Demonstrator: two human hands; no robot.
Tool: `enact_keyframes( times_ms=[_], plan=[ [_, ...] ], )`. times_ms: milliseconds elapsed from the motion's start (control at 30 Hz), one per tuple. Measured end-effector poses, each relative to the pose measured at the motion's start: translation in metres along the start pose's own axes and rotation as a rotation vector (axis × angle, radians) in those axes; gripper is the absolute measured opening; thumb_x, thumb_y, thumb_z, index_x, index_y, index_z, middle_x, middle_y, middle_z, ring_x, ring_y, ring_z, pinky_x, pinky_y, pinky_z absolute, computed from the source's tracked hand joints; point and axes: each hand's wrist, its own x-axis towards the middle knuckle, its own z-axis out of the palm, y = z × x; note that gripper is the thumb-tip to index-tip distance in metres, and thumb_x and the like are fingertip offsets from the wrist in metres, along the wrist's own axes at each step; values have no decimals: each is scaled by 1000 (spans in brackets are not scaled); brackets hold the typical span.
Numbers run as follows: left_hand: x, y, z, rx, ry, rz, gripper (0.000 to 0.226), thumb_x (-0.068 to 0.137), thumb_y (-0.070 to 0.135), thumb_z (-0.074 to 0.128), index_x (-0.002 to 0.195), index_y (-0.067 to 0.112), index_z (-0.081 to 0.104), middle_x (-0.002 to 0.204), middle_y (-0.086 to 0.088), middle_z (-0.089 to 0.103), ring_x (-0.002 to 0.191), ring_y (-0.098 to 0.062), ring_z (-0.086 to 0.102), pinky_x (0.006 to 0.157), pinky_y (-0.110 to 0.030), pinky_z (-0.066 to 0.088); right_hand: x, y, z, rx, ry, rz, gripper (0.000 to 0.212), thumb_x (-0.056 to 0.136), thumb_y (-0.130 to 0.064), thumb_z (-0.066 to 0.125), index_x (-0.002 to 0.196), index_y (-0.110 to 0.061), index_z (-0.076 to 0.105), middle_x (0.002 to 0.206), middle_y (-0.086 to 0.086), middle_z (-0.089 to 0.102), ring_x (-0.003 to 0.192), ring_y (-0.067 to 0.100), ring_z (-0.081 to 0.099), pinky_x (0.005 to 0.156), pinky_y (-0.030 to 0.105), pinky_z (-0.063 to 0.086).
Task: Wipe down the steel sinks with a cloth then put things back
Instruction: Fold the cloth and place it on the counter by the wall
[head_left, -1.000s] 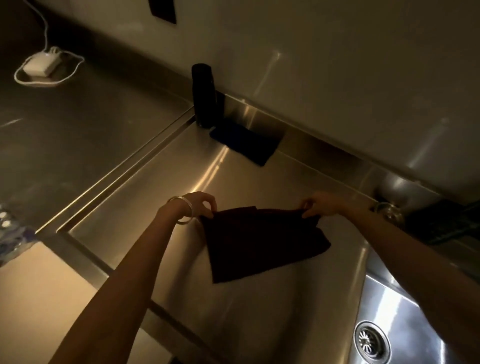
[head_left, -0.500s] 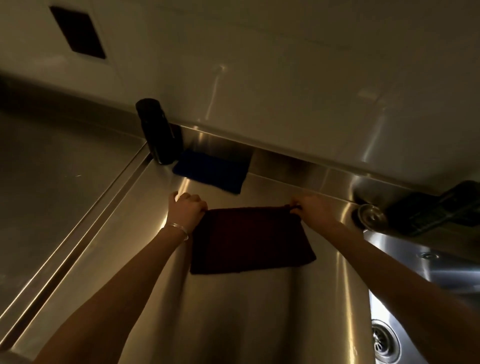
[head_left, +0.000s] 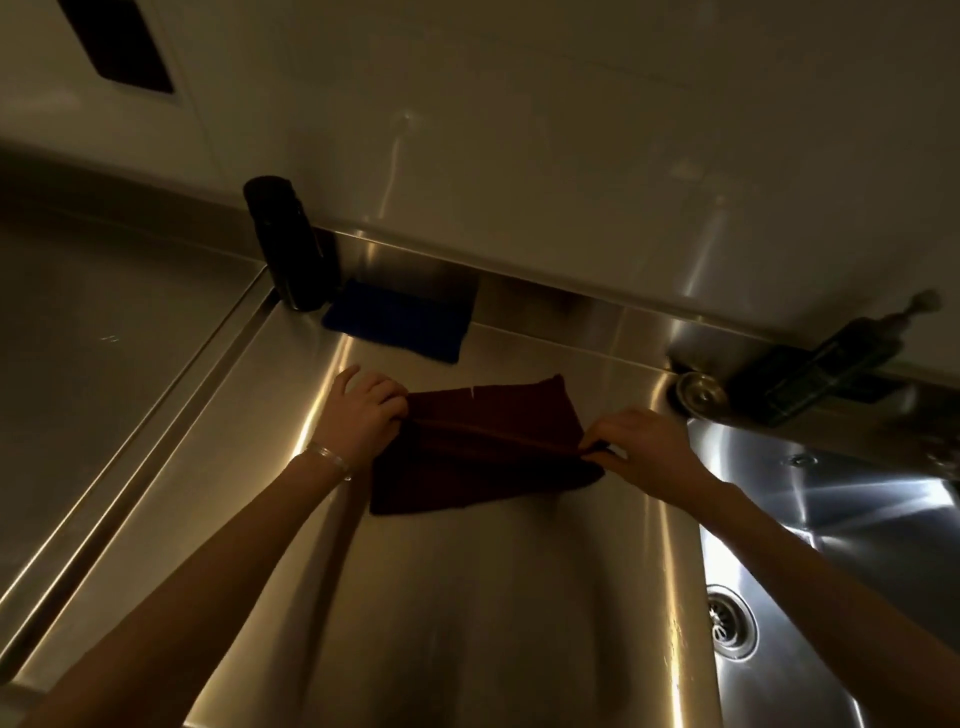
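A dark red cloth (head_left: 483, 467) lies on the steel drainboard (head_left: 415, 597) beside the sink. My left hand (head_left: 366, 410) pinches its left edge and my right hand (head_left: 639, 447) pinches its right edge, with a fold line raised between them. The far half of the cloth lies flat behind the fold. The steel sink basin (head_left: 831, 519) with its drain (head_left: 730, 629) is at the right.
A folded blue cloth (head_left: 400, 327) lies against the backsplash behind the red one, next to a tall black bottle (head_left: 285, 244). A round metal stopper (head_left: 698, 392) and a dark soap dispenser (head_left: 831, 364) sit on the ledge behind the sink. A steel counter (head_left: 93, 338) extends left.
Both hands have pulled the cloth's far edge up and toward me, so that it folds over itself. The camera has moved closer.
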Motion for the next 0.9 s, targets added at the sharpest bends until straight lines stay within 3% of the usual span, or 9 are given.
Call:
enact_keyframes(
  times_ms=[67,167,333,433,533,600,700,800,900],
  plan=[
    [-22,7,-12,-63,60,48,4,68,12,67,72,13,66,82,-4,68,83,-26,67,100,-47,38,-19,-6,2,16,-1,-3,25,60,-2,86,78,-12,72,76,2,72,65,21,69,69,23,45],
    [-61,25,-24,-92,2,35,27,69,27,37,69,16,62,67,2,63,69,-19,65,101,-37,26,-51,-18,6,0,-17,-37,32,53,-2,90,77,-14,72,78,0,72,68,19,69,67,23,47],
    [-135,80,-29,-51,-3,65,23,69,26,39,67,22,62,61,7,61,58,-15,63,84,-30,34,-108,-46,22,-42,-22,-113,32,51,-8,92,72,-17,70,75,-3,70,63,16,66,68,19,39],
    [-172,115,-26,-52,-39,42,25,71,26,39,66,24,63,61,8,60,57,-13,62,80,-28,34,-149,-58,37,-63,-40,-57,33,49,-5,91,71,-17,70,73,-3,69,62,18,66,65,21,46],
    [-200,145,-23,-66,-110,16,22,74,24,44,66,25,65,64,9,62,60,-12,63,78,-27,42,-180,-68,50,-11,-43,82,37,45,5,87,73,-13,69,74,4,68,63,26,67,62,27,53],
    [-209,154,-24,-90,-194,-20,8,74,20,62,72,25,66,71,8,64,67,-12,64,80,-26,47,-189,-75,57,8,-54,144,38,44,8,85,73,-11,69,76,7,69,66,28,67,63,30,53],
    [-206,153,-24,-109,-443,-116,13,86,31,53,93,27,64,95,7,62,92,-13,59,89,-32,36,-194,-77,68,-4,-149,224,26,67,4,73,89,-9,70,95,10,69,87,31,64,75,27,46],
    [-186,145,-23,-167,-302,-213,16,88,26,53,96,23,67,97,1,64,94,-21,59,80,-32,38,-202,-74,80,-28,-180,286,25,82,-4,60,103,-12,68,112,8,65,103,29,59,84,30,41],
    [-152,133,-19,-238,-128,-295,29,85,13,58,114,17,64,113,-5,61,104,-27,54,84,-36,41,-204,-73,81,-46,-207,356,24,87,-13,58,108,-19,66,116,1,62,107,23,57,83,24,37]
  ],
)
